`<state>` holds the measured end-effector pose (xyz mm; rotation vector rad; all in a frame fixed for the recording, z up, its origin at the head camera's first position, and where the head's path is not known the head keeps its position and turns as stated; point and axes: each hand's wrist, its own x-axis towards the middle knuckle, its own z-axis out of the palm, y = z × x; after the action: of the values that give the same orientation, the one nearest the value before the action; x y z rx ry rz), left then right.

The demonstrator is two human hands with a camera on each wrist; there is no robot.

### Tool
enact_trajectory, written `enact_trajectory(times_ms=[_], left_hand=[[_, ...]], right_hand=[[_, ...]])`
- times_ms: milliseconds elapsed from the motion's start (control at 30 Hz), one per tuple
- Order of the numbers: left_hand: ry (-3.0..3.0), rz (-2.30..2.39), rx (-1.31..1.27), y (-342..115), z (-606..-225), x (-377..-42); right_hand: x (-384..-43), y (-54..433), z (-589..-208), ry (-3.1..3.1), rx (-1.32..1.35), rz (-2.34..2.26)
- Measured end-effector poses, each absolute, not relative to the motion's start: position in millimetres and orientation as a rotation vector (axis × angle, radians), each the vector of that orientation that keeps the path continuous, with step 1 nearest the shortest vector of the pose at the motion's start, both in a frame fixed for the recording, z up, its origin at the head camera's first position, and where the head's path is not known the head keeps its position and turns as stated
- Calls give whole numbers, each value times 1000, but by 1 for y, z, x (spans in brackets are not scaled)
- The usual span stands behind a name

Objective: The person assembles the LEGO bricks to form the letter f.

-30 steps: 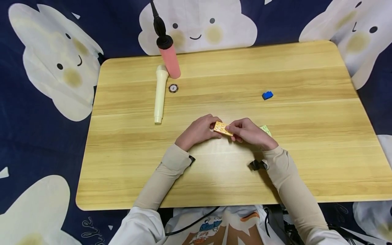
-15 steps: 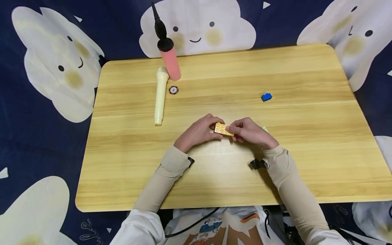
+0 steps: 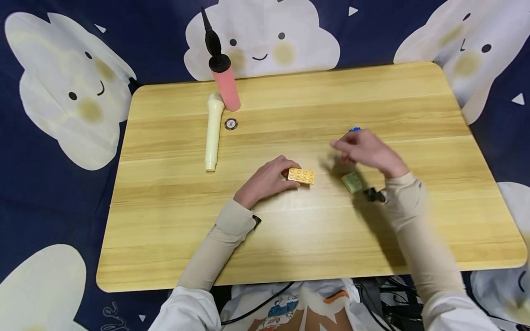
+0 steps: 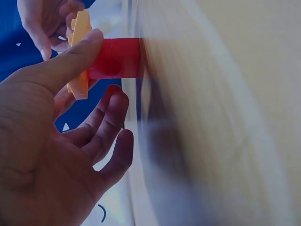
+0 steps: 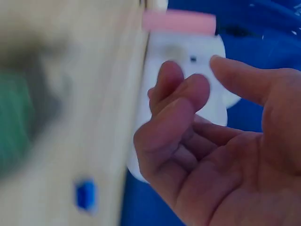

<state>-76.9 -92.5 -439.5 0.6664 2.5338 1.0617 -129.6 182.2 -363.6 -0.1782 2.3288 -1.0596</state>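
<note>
Brick, yellow-orange and studded (image 3: 301, 176), sits on top of a red block (image 4: 115, 59) near the middle of the wooden counter (image 3: 165, 220). The left hand (image 3: 267, 180) pinches this stack at one end between thumb and forefinger, its remaining fingers loosely bent. The right hand (image 3: 368, 151) is raised over the counter and holds nothing, its fingers slackly curled and the thumb apart from them. In the head view it partly covers a blue brick (image 3: 355, 129); a light green block (image 3: 352, 182) lies on the near side. Farther off, a cream microphone-shaped object (image 3: 213, 133) lies between the counter's left edge and a dark-rimmed chip (image 3: 231, 124), with a pink pump (image 3: 227, 89) beside its head.
</note>
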Motion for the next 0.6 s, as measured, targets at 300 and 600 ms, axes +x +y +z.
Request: enact_trajectory(times_ms=[300, 600], left_hand=[[2554, 1046, 650, -95, -440, -74], [2622, 963, 675, -92, -439, -74]], right_hand=[[-195, 217, -368, 2600, -224, -563], [-213, 211, -396, 2566, -205, -474]])
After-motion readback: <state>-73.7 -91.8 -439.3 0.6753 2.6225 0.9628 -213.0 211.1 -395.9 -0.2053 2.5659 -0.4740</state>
